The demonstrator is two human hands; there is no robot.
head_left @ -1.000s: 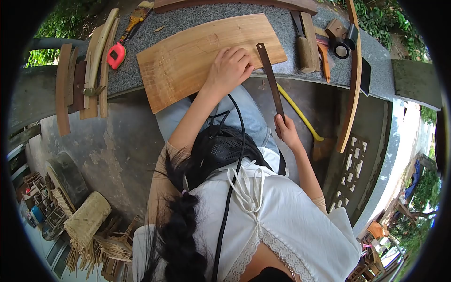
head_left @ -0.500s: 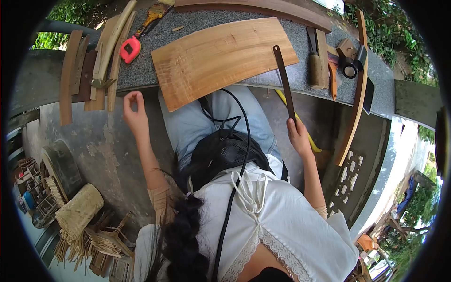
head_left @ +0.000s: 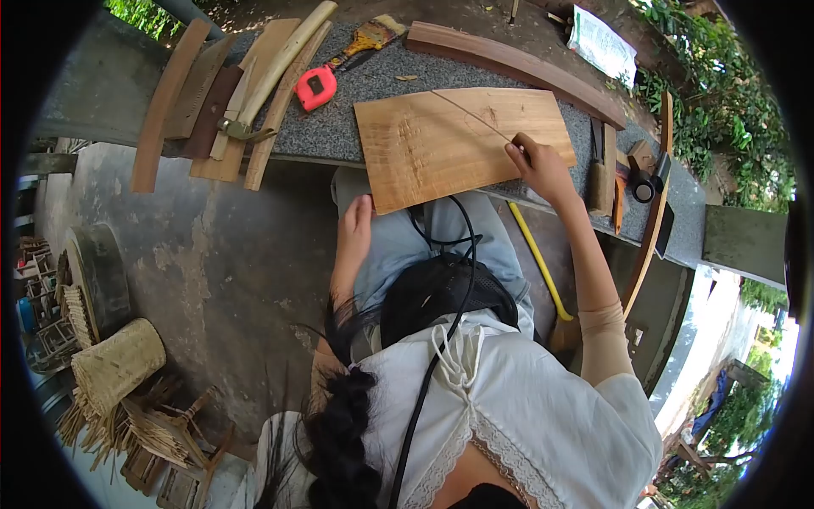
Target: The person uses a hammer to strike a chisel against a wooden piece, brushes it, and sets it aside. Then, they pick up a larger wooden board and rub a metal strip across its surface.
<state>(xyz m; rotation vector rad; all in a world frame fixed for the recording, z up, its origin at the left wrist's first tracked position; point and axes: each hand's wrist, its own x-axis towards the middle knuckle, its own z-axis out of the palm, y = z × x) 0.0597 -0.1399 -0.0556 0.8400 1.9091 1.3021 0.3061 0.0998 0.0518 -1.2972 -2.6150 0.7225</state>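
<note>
A broad wooden board [head_left: 462, 153] with a curved far edge lies on the grey stone bench, its near left corner jutting past the bench edge over the lap. My right hand [head_left: 543, 167] is closed around the near end of a thin, dark flat metal blade [head_left: 471, 114]. Seen nearly edge-on, the blade slants over the board toward its far edge. Beside the board's near left corner is my left hand [head_left: 354, 232], its fingers extended and fingertips right at the wood, with nothing visible in it.
On the stone bench [head_left: 318, 136] stand a pink tape measure [head_left: 315, 87], a paintbrush [head_left: 373, 38] and a hammer [head_left: 246, 131] among wooden strips at left. A long wooden bar [head_left: 517, 68] lies behind the board. A wooden-handled tool [head_left: 600, 187] and black tape roll [head_left: 642, 188] sit right.
My right hand has brought the blade from upright beside the board to slanting across it. My left hand has come from a raised pinch to the board's near left corner. The view has shifted.
</note>
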